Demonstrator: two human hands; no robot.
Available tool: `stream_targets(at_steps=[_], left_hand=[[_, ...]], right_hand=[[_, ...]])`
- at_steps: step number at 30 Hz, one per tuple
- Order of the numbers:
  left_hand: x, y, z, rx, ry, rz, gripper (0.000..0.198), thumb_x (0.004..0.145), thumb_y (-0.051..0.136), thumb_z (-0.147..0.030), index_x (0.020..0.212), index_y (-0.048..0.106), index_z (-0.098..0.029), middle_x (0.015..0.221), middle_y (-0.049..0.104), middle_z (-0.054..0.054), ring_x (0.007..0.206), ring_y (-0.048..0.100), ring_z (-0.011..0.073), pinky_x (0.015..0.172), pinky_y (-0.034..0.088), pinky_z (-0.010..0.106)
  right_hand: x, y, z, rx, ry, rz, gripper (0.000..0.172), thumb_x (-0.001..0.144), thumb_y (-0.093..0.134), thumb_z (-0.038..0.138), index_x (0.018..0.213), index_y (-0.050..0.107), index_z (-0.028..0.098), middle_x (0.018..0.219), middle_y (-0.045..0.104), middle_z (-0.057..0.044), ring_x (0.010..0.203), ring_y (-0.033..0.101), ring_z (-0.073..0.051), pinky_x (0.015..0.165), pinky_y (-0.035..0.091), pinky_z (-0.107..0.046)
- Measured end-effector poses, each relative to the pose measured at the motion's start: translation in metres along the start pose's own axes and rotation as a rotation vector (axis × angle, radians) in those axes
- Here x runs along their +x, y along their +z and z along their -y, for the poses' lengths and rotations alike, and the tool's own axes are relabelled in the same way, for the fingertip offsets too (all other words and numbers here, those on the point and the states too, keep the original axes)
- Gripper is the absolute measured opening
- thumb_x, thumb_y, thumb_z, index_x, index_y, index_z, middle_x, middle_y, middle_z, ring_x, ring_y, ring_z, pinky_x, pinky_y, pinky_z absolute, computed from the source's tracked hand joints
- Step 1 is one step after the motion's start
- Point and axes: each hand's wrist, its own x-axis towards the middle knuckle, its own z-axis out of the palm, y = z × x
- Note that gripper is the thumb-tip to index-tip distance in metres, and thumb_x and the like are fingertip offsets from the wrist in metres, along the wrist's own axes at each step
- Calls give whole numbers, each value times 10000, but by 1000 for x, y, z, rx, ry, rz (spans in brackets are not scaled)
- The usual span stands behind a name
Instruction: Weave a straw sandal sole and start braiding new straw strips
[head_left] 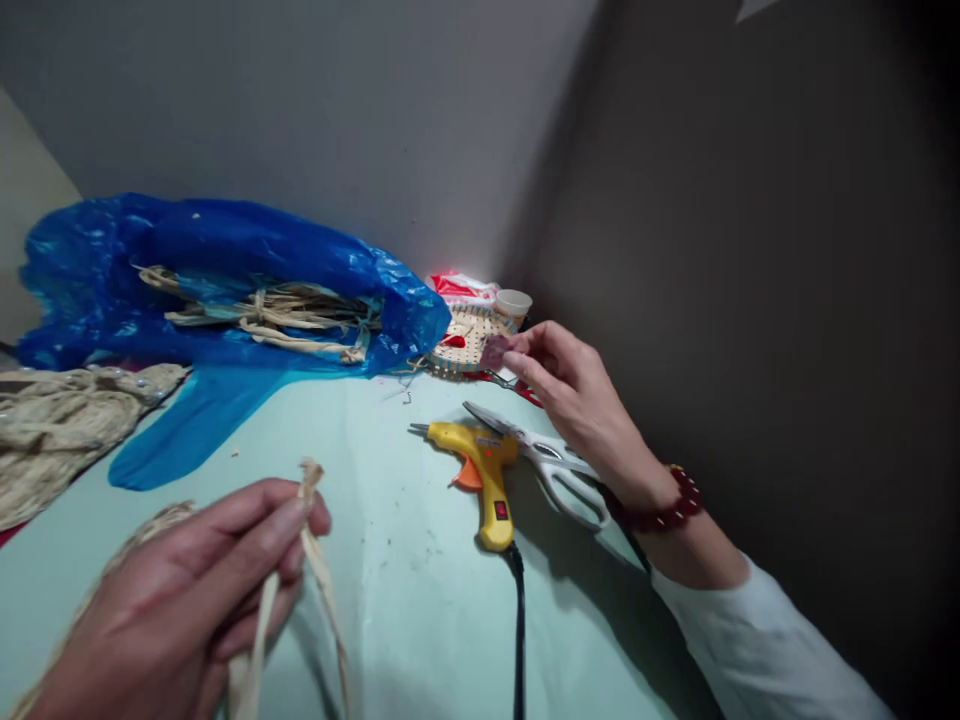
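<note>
Between the thumb and fingers of my left hand (217, 575) are pinched pale straw-like strips (311, 490), whose loose ends hang down toward the bottom edge. My right hand (566, 385) is raised above the back of the table, thumb and fingertips closed on a small dark reddish piece (494, 352) that I cannot identify. Below that hand lie white-handled scissors (555, 465). A yellow glue gun (484, 470) with an orange trigger rests beside them, its nozzle pointing left. Behind the held piece stands a woven basket (469, 330) with red items in it.
A blue plastic bag (225, 230) holding bundled dry strips (300, 315) spreads along the back left. Braided straw work (82, 430) lies at the left edge. A cup (514, 303), a red-and-white packet (463, 288) and red-handled scissors (529, 393) sit near the basket. A black cord (519, 620) runs forward.
</note>
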Motion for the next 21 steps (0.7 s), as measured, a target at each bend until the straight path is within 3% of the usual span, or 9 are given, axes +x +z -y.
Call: stream_targets(at_steps=[3, 7, 11, 14, 21], left_hand=[[-5, 7, 2, 11, 31, 126, 392, 498, 845, -496, 725, 707, -208, 519, 509, -56, 450, 379, 64, 363, 254, 145], [2, 5, 8, 43, 55, 254, 385, 571, 797, -552, 755, 717, -224, 529, 460, -56, 457, 371, 88, 390, 291, 179], [7, 0, 11, 107, 171, 313, 366, 678, 720, -573, 751, 708, -214, 561, 491, -41, 471, 355, 97, 415, 276, 201], [5, -1, 10, 153, 220, 314, 373, 727, 676, -566, 787, 703, -199, 570, 490, -42, 471, 327, 94, 425, 250, 207], [-1, 1, 3, 125, 197, 242, 351, 727, 692, -546, 844, 685, -215, 671, 581, -19, 535, 398, 125, 462, 256, 225]], right_hand=[[-13, 8, 23, 457, 47, 178, 130, 922, 564, 308, 840, 542, 211, 897, 613, -17, 763, 581, -149, 656, 456, -261], [-30, 23, 42, 716, 191, 448, 155, 887, 643, 351, 885, 541, 234, 857, 653, -14, 830, 639, -194, 693, 494, -299], [-36, 31, 48, 793, 195, 551, 335, 815, 743, 280, 1113, 600, 225, 975, 690, -35, 942, 658, -212, 850, 500, -344], [-35, 32, 50, 757, 160, 591, 197, 814, 751, 282, 983, 681, 210, 997, 710, -38, 963, 646, -212, 866, 490, -332], [-36, 29, 51, 732, 131, 617, 176, 863, 709, 333, 995, 704, 216, 1001, 728, -36, 962, 655, -207, 867, 487, -319]])
